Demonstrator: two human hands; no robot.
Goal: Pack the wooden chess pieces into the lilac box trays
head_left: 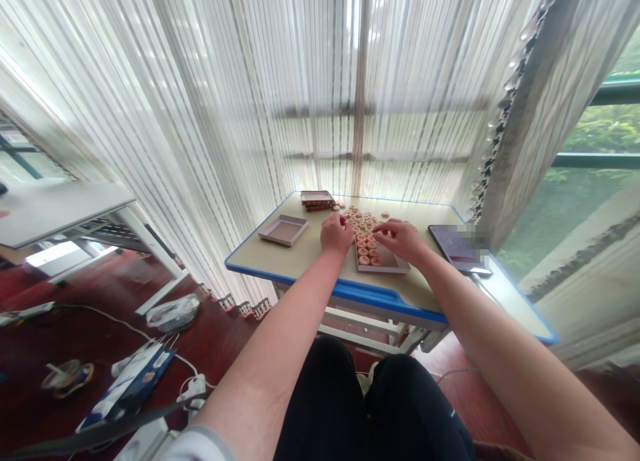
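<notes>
Round wooden Chinese chess pieces with red markings (364, 252) stand in rows along the left side of a shallow open box (393, 267). A heap of loose pieces (367, 219) lies on the table just beyond it. My left hand (337, 233) is curled closed beside the heap, left of the box; whatever its fingers hold is hidden. Over the far part of the box, my right hand (399, 237) has thumb and fingertips pinched at a Chinese chess piece beside the rows. That piece is mostly covered by the fingers.
An open shallow box lid (284, 231) lies on the table's left, with stacked small boxes (317, 200) behind it. A tablet (457, 249) rests at the right. The table (305, 259) has a blue edge; sheer curtains (320, 81) hang behind it.
</notes>
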